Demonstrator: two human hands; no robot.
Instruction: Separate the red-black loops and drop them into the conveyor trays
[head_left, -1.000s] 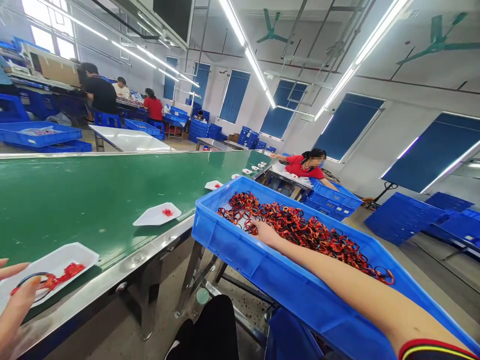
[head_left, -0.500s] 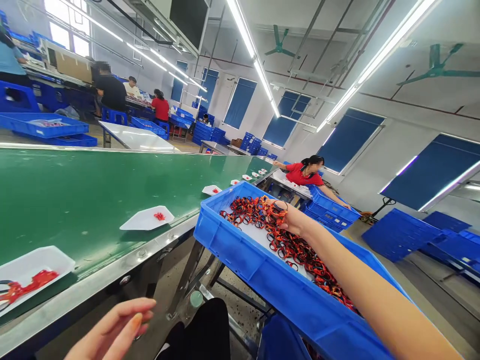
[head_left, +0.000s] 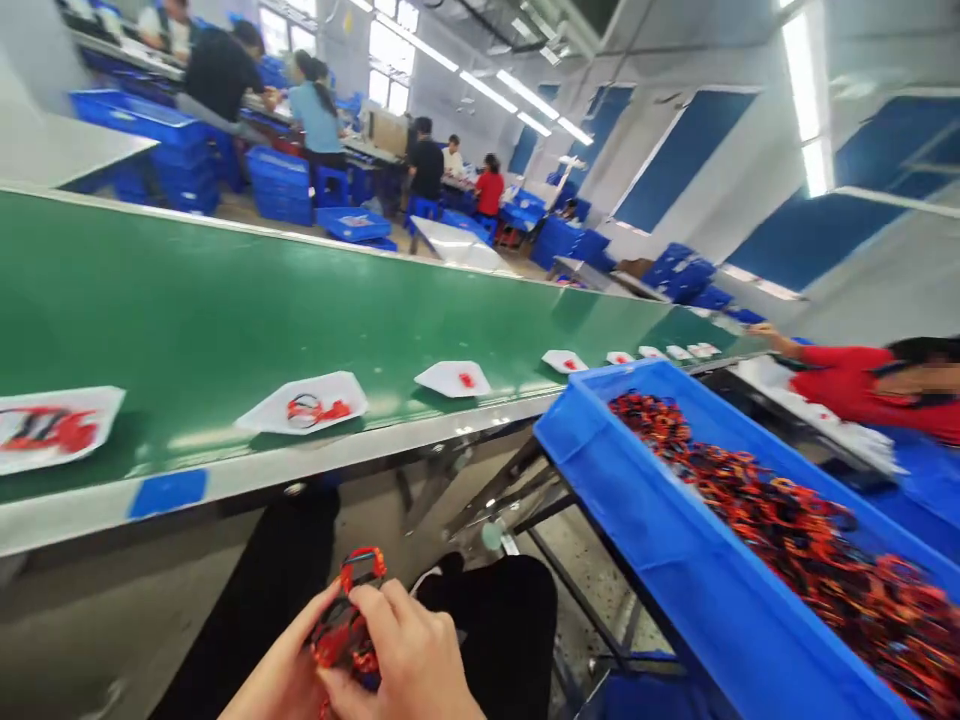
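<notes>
Both hands have pulled back over my lap, and my view has swung left along the belt. My left hand point(head_left: 281, 655) and right hand point(head_left: 405, 640) now sit close together, their fingers point(head_left: 375, 610) curled tightly around a bundle of red and black bands point(head_left: 346, 625). The bundle is held just above my black trousers point(head_left: 487, 630). One loop pokes out at the top, but my fingers hide the rest, so I can't tell how the bands are linked. Holding it low with both hands looks like a way to keep it steady and clear of the belt.

To my right, a blue plastic crate point(head_left: 675, 590) appears to tilt toward me on a metal stand point(head_left: 517, 490), probably to keep its heap of tangled bands point(head_left: 772, 510) within easy reach. Ahead, the green conveyor counter point(head_left: 262, 300) carries a row of white trays, spaced apart as if to keep each small batch separate. The nearest tray point(head_left: 330, 388) holds red and black bands. Beyond the crate, a co-worker in a red shirt point(head_left: 847, 375) reaches out with one arm, well away from my hands.
</notes>
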